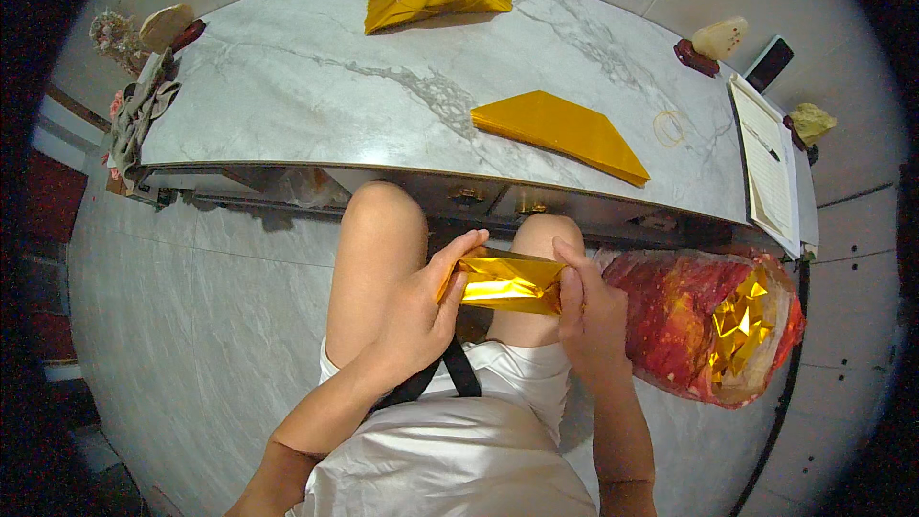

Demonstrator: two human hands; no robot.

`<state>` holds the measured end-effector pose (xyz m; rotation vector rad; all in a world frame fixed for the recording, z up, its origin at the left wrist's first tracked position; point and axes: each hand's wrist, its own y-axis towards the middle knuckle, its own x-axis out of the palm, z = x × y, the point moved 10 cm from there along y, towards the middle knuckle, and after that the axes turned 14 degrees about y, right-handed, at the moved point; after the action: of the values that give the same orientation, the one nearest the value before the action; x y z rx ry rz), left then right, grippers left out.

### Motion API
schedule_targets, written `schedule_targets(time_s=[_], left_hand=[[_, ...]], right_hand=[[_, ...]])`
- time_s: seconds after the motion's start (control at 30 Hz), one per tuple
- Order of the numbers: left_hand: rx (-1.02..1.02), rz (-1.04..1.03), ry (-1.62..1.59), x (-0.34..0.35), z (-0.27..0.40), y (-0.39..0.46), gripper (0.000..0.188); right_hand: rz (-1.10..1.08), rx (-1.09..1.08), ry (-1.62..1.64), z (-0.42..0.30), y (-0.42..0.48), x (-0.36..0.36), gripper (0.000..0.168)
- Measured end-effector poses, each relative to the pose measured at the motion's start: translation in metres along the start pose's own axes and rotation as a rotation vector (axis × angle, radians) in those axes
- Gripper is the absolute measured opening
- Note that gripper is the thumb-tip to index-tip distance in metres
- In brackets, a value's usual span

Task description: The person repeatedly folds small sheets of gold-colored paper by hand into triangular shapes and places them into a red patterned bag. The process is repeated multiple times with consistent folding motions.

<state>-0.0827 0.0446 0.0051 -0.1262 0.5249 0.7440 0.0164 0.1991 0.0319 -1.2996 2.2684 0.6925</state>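
Observation:
A shiny gold foil paper piece point(511, 280), folded into a long box-like shape, is held level above my lap. My left hand point(423, 301) grips its left end, thumb and fingers on either side. At the other end, my right hand point(592, 309) pinches it in the same way. A flat stack of gold folded paper point(563, 131) lies on the marble-patterned table point(287, 100) beyond my knees. To the right of my legs, a red patterned bag point(668, 323) lies with its mouth showing, full of folded gold foil pieces point(743, 319).
A banded bundle of gold paper point(441, 1) rests at the table's back. Loose rubber bands point(669, 128) lie right of the stack. At the right edge are a notepad point(772, 165) with a pen point(761, 140) and a phone point(770, 63). A grey cloth point(143, 115) drapes over the left end.

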Motion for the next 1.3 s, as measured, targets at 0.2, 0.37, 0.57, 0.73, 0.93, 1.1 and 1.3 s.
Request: schedule_targets(time_s=[0.2, 0.37, 0.57, 0.73, 0.93, 1.1, 1.3], left_hand=[[0.085, 0.121, 0.025, -0.001, 0.001, -0.002, 0.041], [-0.133, 0.057, -0.209, 0.001, -0.012, -0.005, 0.034], [-0.208, 0.107, -0.193, -0.006, -0.010, -0.002, 0.035], [-0.165, 0.165, -0.224, -0.005, -0.014, 0.000, 0.036], [-0.020, 0.129, -0.008, -0.001, 0.001, -0.001, 0.033], [0.092, 0.116, 0.146, 0.000, 0.008, -0.002, 0.038], [0.145, 0.102, 0.182, 0.004, 0.016, -0.004, 0.042]], right_hand=[[0.035, -0.033, 0.023, -0.001, 0.001, -0.002, 0.030], [-0.020, -0.129, -0.170, -0.012, -0.002, 0.004, 0.036], [-0.013, -0.220, -0.207, -0.025, -0.004, 0.005, 0.040], [-0.005, -0.206, -0.162, -0.028, -0.006, 0.007, 0.038], [-0.009, -0.048, -0.038, -0.010, -0.006, 0.006, 0.033], [0.012, -0.066, -0.041, -0.011, -0.006, 0.004, 0.032], [0.039, -0.134, -0.107, -0.016, -0.007, 0.002, 0.034]])
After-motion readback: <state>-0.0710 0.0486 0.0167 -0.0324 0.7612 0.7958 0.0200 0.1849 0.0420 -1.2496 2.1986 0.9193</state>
